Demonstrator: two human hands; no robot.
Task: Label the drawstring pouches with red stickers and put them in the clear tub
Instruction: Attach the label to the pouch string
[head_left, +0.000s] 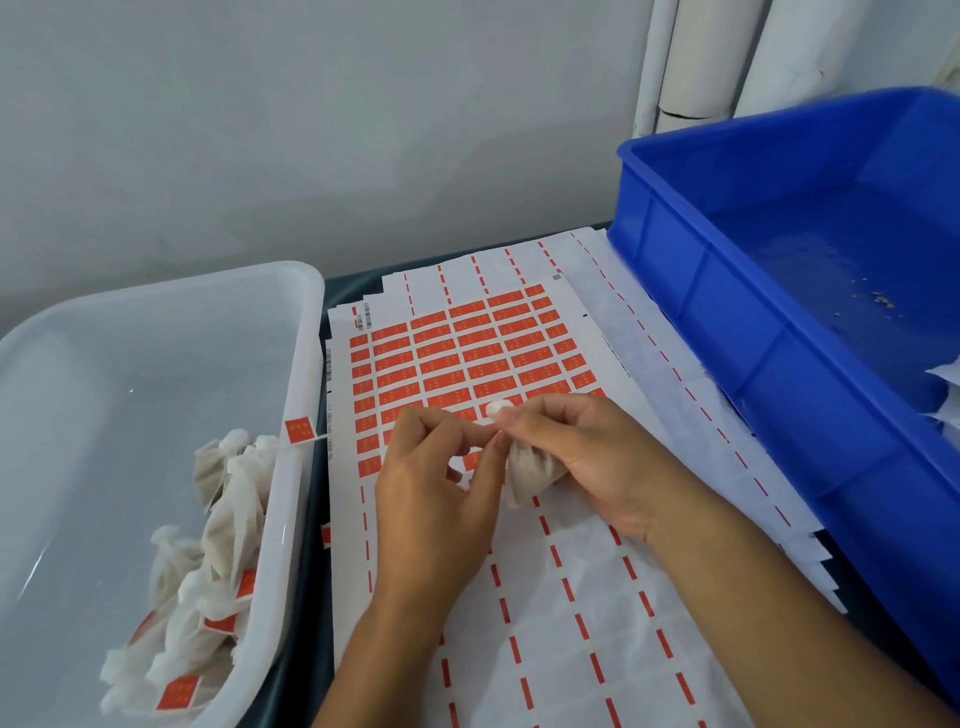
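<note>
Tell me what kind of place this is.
Probably a small packing or labelling workstation, not a home table: a sticker sheet of identical red labels, a clear tub holding labelled pouches, and a blue crate on the right.

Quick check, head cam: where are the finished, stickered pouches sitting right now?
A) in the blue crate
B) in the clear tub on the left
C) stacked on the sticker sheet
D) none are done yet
B: several pouches with red stickers lie piled in the clear tub on the left, while the blue crate shows only a few crumbs and some white scraps at its right edge.
</note>
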